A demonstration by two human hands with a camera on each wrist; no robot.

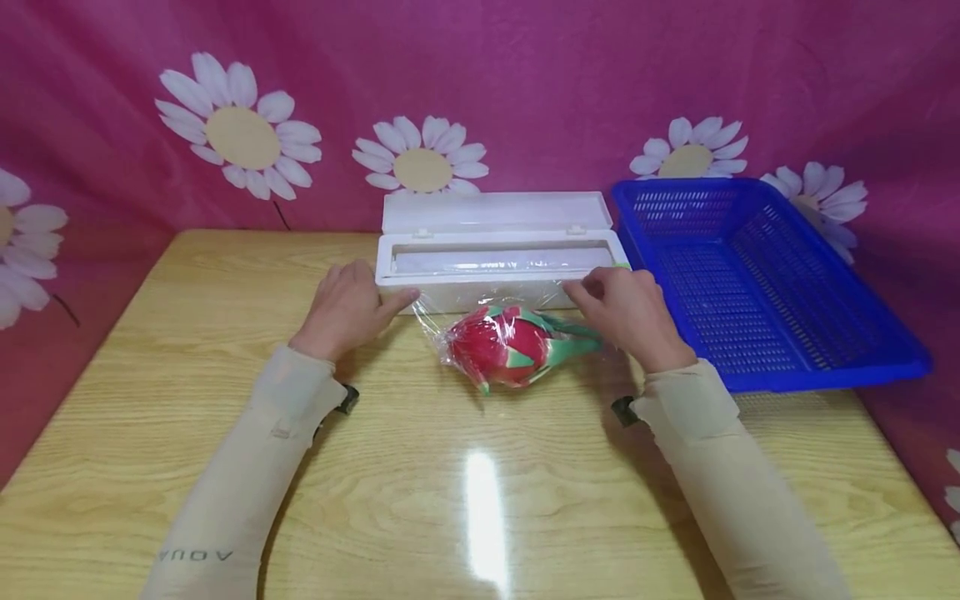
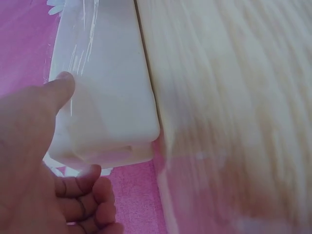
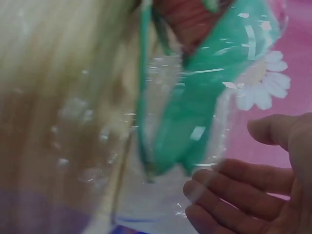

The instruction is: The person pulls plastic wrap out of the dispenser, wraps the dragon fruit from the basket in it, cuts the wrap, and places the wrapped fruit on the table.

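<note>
A red dragon fruit [image 1: 506,346] with green tips lies on the table, covered by clear cling film [image 1: 435,333]. Film runs from it toward a white cling film dispenser [image 1: 480,293] just behind, whose lid stands raised and whose roll shows inside. At the dispenser's left end, my left hand [image 1: 348,308] grips the corner, thumb on the front side and curled fingers at the end. My right hand [image 1: 626,312] is by its right end, above the fruit's green tips. In the right wrist view, thumb and fingers [image 3: 239,195] stand apart beside the film.
A blue perforated basket [image 1: 862,383] stands to the right, close beside the dispenser and my right hand. The wooden table [image 1: 420,492] extends toward me, with a bright light reflection. Behind it hangs a pink cloth [image 1: 525,83] with daisies.
</note>
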